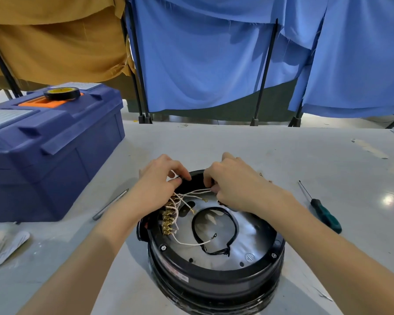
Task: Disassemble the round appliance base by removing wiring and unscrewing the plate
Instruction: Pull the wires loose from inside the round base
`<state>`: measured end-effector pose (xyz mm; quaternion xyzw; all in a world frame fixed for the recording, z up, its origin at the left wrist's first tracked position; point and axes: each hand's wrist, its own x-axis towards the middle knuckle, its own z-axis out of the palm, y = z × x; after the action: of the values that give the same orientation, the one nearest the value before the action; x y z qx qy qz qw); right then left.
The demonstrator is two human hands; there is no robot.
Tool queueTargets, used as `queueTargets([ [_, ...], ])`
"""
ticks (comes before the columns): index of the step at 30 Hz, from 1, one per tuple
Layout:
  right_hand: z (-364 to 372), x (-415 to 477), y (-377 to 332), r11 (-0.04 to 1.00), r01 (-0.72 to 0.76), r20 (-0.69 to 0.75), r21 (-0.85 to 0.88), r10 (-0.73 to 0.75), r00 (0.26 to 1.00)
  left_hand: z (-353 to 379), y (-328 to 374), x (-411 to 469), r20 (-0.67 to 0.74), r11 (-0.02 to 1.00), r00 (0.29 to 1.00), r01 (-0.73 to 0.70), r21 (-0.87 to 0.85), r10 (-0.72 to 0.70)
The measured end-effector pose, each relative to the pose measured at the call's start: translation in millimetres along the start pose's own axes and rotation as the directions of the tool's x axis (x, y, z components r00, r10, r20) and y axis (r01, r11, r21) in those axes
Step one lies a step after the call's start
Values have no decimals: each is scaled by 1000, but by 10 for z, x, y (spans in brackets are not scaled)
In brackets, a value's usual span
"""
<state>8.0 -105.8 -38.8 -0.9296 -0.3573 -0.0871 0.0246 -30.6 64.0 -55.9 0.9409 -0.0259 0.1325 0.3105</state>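
Left hand and right hand pinch white wires at the round appliance base's twelve o'clock rim; the strands run nine-to-three.

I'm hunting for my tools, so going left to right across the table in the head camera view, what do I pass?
Blue toolbox → thin metal tool → left hand → right hand, both gripping the white wires → green-handled screwdriver.

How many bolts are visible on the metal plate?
2: one hex bolt at the plate's near-left edge, one at its near-right edge. The left hand and right hand may hide others.
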Motion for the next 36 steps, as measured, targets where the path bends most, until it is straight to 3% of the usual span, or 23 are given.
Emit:
queueTargets([
  [4, -36, 36, 195, 996, -45, -67, 73, 50, 997, 39, 81, 17, -35, 981, 998, -52, 189, 60],
  [6, -44, 44, 328, 991, -73, -120, 108, 86, 989, 55, 150, 45, -26, 973, 993, -107, 207, 115],
  [9, -1, 82, 495, 938, -94, -194, 334, 166, 967, 135, 296, 77, 36, 973, 985, -173, 151, 169],
  [12, 72, 116, 554, 841, -85, -176, 534, 209, 962, 255, 395, 116, 77, 966, 990, -134, 223, 119],
  [17, 113, 38, 647, 718, -97, -115, 689, 240, 964, 352, 393, 183, -50, 935, 993, -84, 345, 108],
  [20, 107, -63, 694, 688, -79, -203, 721, 320, 925, 380, 390, 197, -152, 913, 981, -48, 404, 119],
  [24, 164, -208, 706, 666, -121, -201, 736, 385, 901, 398, 400, 182, 10, 959, 996, -91, 270, 91],
  [29, 298, -323, 696, 603, -197, -54, 773, 372, 927, 420, 529, 117, 146, 934, 951, -297, 197, 272],
  [32, 342, -365, 714, 487, -196, -5, 851, 382, 924, 469, 674, 74, 280, 931, 901, -361, 56, 332],
  [36, 383, -418, 725, 320, -218, 115, 922, 309, 944, 593, 744, 50, 441, 961, 860, -274, -29, 259],
])
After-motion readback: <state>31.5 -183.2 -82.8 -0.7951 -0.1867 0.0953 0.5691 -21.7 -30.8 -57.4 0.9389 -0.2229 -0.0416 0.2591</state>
